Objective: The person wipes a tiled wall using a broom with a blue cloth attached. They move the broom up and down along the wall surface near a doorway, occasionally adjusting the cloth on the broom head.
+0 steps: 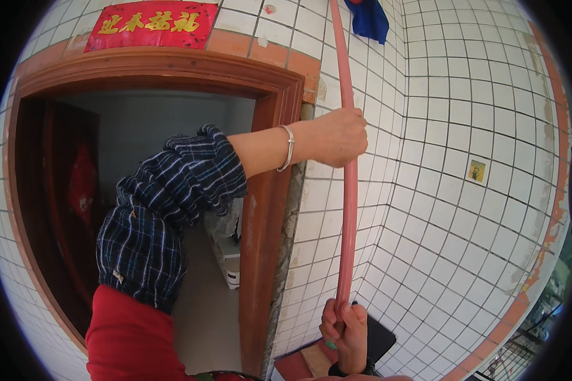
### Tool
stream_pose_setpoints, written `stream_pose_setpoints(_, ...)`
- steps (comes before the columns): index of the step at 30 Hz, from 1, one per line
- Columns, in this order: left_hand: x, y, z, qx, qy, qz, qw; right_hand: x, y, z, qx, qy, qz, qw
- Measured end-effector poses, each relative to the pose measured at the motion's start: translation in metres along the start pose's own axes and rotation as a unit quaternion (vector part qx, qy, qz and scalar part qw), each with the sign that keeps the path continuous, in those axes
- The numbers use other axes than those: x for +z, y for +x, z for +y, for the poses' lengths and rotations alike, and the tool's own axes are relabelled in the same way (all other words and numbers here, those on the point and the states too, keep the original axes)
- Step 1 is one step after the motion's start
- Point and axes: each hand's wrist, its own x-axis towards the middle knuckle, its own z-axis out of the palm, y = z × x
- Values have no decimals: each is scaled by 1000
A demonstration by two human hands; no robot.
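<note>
A long pink pole [347, 228] stands nearly upright before me, its top running out of view. My left hand [342, 137], with a silver bangle at the wrist and a dark plaid sleeve cover over a red sleeve, is closed around the pole's upper part. Lower down, my right hand [345, 324] grips the pole near the bottom of the view, a dark band at its wrist. Near the pole's top, a blue cloth [371, 21] hangs by the tiled wall. The pole's upper end and what it may touch are hidden.
Left of the pole is a wooden door frame [262, 228] around an open doorway, with a red paper banner [151, 25] above. White tiled walls [453, 143] meet in a corner at the right. Below, a dark flat object [380, 337] and a reddish surface [293, 366] lie near my right hand.
</note>
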Motion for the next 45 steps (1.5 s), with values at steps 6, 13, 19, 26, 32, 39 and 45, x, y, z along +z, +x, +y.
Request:
stream_pose_setpoints(6, -12, 7, 59, 52, -16, -33, 998, -7, -73, -10, 135, -280, 240, 920)
stream_pose_setpoints(13, -14, 24, 52, 70, 6, -22, 997, -28, -49, 7, -233, -648, 211, 694)
stream_pose_setpoints(19, -47, 41, -1, -4, 59, 112, 992, -15, -7, -39, -105, -437, 165, 878)
stream_pose_setpoints(26, -59, 41, 15, -40, 39, 328, 943, 32, 51, -86, -104, -88, -56, 989)
stream_pose_setpoints(32, -55, 62, -8, -37, -31, 378, 925, 52, 88, -106, -3, 108, -220, 970)
stream_pose_setpoints(39, -47, 76, -84, -117, 59, 13, 991, 77, 163, -135, -122, -139, 17, 983)
stream_pose_setpoints(45, 14, 59, -72, -61, 86, -63, 992, 34, 195, -105, -30, -405, 137, 903)
